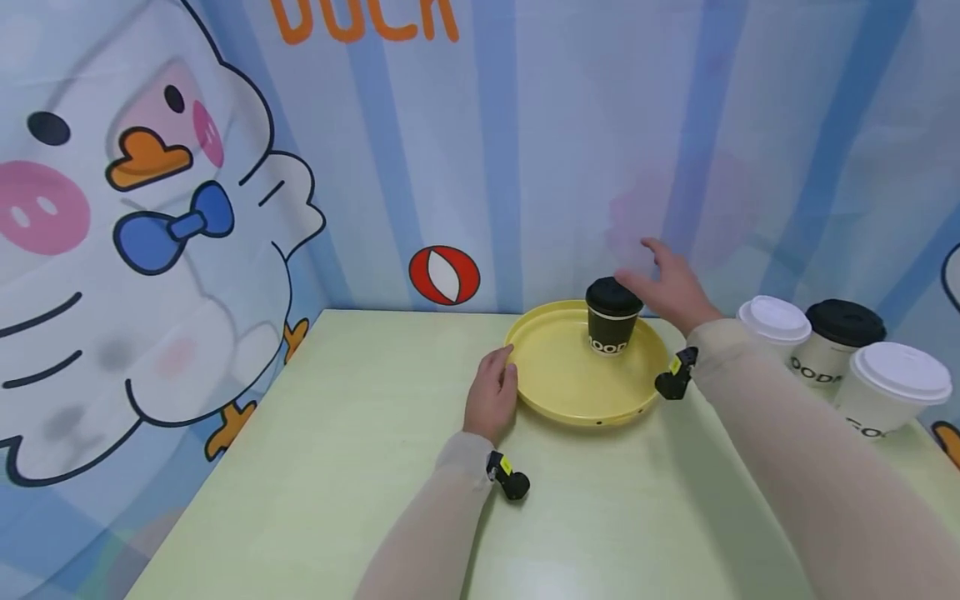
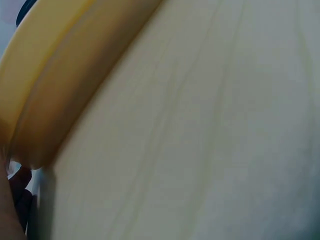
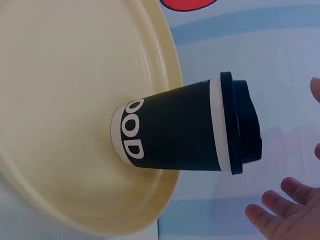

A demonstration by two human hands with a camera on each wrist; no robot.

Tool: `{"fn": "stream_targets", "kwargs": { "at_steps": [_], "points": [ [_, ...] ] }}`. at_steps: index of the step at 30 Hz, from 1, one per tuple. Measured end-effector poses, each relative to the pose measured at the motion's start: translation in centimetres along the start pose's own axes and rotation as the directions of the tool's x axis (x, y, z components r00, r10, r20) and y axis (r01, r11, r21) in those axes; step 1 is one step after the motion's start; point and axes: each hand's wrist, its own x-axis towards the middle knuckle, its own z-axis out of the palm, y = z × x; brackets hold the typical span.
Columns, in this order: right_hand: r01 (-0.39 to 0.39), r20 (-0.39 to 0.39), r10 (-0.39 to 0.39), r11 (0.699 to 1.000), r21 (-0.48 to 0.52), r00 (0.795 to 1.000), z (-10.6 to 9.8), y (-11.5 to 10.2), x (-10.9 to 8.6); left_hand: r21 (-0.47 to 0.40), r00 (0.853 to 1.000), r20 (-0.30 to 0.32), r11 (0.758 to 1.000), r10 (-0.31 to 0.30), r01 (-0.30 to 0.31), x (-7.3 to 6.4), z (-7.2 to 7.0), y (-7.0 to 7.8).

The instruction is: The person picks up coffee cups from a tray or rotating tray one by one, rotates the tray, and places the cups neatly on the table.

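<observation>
A black paper cup (image 1: pixel 612 317) (image 3: pixel 185 130) with a black lid stands upright at the back of a round yellow tray (image 1: pixel 558 375) (image 3: pixel 60 100) on the pale green table. My right hand (image 1: pixel 670 287) (image 3: pixel 290 207) hovers just right of the cup's lid with fingers spread, not touching it. My left hand (image 1: pixel 492 396) holds the tray's left rim (image 2: pixel 60 85), fingers curled at its edge.
To the right of the tray stand three more lidded cups: a white-lidded one (image 1: pixel 774 329), a black-lidded one (image 1: pixel 836 337) and a nearer white-lidded one (image 1: pixel 888 387). A cartoon duck curtain backs the table. Bare tabletop (image 1: pixel 337 467) lies to the left and front.
</observation>
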Motion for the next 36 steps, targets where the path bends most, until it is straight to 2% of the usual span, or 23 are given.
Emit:
{"fn": "stream_targets", "kwargs": {
  "at_steps": [3, 11, 16, 20, 29, 36],
  "points": [
    [0.021, -0.001, -0.021, 1.000, -0.014, 1.000, 0.7, 0.1, 0.3, 0.010, 1.000, -0.008, 1.000, 0.004, -0.004, 0.0, 0.2, 0.0],
    [0.054, 0.048, -0.051, 0.997, -0.064, 0.998, 3.7, 2.0, 0.4, 0.020, 1.000, -0.018, 1.000, -0.008, 0.008, 0.1, 0.3, 0.1],
    [0.059, 0.034, -0.056, 0.995, -0.082, 0.998, 5.0, 2.8, 0.3, 0.015, 0.999, -0.022, 0.999, -0.034, 0.035, 0.0, 0.1, 0.2],
    [0.052, 0.024, -0.050, 0.995, -0.083, 0.998, 5.3, 2.8, 0.2, 0.018, 0.999, -0.030, 0.999, -0.026, 0.027, 0.1, 0.2, 0.1],
    [0.039, 0.016, -0.038, 0.996, -0.081, 0.999, 4.2, 1.8, -0.1, 0.024, 0.998, -0.029, 0.998, -0.051, 0.051, 0.4, 0.0, 0.6],
    [0.024, 0.006, -0.024, 0.994, -0.109, 1.000, 0.7, 0.0, -0.3, 0.025, 0.997, -0.030, 0.997, -0.067, 0.068, 0.3, 0.2, 0.4]
  ]
}}
